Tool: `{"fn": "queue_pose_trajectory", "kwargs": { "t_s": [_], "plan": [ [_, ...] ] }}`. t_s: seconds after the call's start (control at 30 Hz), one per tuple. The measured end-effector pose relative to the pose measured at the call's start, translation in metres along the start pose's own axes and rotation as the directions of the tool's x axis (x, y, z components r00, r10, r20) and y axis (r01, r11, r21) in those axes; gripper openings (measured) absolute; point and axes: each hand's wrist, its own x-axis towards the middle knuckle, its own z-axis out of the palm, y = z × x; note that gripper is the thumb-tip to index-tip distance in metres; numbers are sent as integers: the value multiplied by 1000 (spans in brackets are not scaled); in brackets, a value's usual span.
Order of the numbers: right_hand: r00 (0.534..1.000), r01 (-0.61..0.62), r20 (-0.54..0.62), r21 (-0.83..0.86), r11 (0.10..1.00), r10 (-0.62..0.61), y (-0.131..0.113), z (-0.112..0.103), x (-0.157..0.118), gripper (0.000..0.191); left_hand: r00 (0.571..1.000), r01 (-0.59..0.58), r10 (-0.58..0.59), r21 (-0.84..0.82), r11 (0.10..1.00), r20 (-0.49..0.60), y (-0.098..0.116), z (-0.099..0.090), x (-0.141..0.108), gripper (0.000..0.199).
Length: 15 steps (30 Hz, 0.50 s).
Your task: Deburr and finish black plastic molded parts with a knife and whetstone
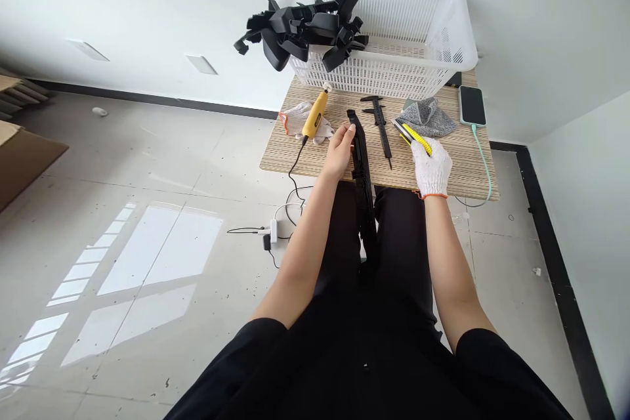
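Note:
A long black plastic part (361,174) runs from the table down over my lap. My bare left hand (339,149) is closed on its upper end, thumb on top. My right hand (432,167) wears a white knit glove with an orange cuff and grips a yellow utility knife (417,139), which points up and left toward a grey cloth (427,117). Between my hands, a black caliper (380,126) lies on the table. Just beyond my left hand, a yellow corded rotary tool (315,115) rests on another white glove (295,119).
A white plastic basket (394,65) stands at the table's (467,170) back, with several black plastic parts (310,26) heaped over its left side. A phone (472,105) with a green cable lies at right. Cords and a power strip (273,231) are on the floor; cardboard boxes (29,161) stand far left.

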Motion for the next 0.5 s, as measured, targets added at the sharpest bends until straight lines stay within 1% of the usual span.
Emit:
{"fn": "queue_pose_trajectory", "kwargs": {
  "t_s": [0.07,0.1,0.2,0.33,0.4,0.43,0.5],
  "plan": [
    [991,7,-128,-155,988,-27,-3,2,-1,45,1000,10,-10,-1,1000,4,1,1,0,46],
    [988,5,-149,-209,978,-37,-5,4,-2,44,1000,9,-9,-3,1000,4,1,1,0,46],
    [984,44,-150,-326,944,-97,-8,8,-2,46,1000,0,0,-1,1000,3,-1,0,1,47],
    [943,152,-217,-400,904,-254,-2,4,16,48,1000,-30,30,-13,999,6,-7,-1,4,48],
    [936,207,-178,-419,884,-304,4,0,30,50,999,-44,45,-10,999,9,-8,-1,4,47],
    [944,221,-135,-419,881,-302,6,-1,35,50,999,-45,45,-3,999,12,-8,-1,4,47],
    [964,217,-52,-412,885,-260,7,-3,42,49,999,-33,33,14,999,8,-7,-1,4,48]
  ]
}}
